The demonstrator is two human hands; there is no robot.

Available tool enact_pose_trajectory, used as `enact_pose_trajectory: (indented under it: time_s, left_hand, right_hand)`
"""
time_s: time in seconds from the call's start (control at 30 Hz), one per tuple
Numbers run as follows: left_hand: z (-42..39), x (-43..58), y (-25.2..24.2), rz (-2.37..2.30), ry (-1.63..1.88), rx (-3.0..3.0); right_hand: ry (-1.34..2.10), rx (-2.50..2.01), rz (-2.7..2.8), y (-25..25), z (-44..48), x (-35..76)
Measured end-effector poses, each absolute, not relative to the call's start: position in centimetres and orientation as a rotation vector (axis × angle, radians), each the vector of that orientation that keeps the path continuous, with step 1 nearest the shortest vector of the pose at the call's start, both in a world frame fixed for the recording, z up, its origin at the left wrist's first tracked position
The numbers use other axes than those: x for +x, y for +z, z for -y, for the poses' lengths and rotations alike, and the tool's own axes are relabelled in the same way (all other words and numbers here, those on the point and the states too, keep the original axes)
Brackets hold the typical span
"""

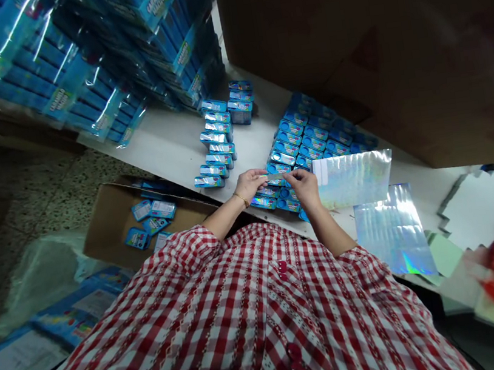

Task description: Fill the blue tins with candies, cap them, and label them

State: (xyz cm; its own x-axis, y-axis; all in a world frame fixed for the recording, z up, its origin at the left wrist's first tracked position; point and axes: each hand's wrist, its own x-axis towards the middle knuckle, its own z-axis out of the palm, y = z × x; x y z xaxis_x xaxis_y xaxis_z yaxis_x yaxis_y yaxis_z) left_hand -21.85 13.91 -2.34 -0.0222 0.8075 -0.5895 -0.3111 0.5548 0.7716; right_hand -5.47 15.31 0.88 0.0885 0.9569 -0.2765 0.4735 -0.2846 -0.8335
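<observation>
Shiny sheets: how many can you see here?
2. One shiny sheet is next to the right hand, beside the small blue boxes; the other sheet lies flat on the table, nearer the person. More could be stacked underneath.

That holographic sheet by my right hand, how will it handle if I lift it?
The holographic sheet looks thin, so probably light and bendy. Its glossy glare suggests a slippery surface, apt to slide over the blue boxes.

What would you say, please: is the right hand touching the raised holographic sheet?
Touching. In the head view the right hand closes on the left edge of the holographic sheet and holds it raised, with no gap between them.
</observation>
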Motion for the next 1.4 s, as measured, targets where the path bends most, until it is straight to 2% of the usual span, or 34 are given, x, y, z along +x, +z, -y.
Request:
enact_pose_trajectory:
  time_s: [0.23,0.53,1.0,1.23,1.4]
  left_hand:
    - [-14.9,-23.8,-4.8,-1.562,0.909,0.914]
    - [-17.8,-22.8,-5.3,-1.679,0.747,1.316]
    - [-17.9,-22.5,-7.4,-1.81,0.611,1.285]
    - [-17.9,-22.5,-5.9,-1.802,0.783,1.306]
    - [-19.0,-18.1,-2.5,-1.573,0.888,1.513]
  right_hand:
    - [1.022,-1.902,1.3,-2.5,-14.2,-8.0]
    - [0.766,-2.033,1.453,-3.4,-16.2,-7.5]
    - [0.615,-2.315,1.782,-2.4,-16.9,-7.5]
    - [0.447,-1.967,2.535,-1.2,-15.2,-6.7]
    - [0.371,-1.861,2.333,0.9,-15.4,-2.7]
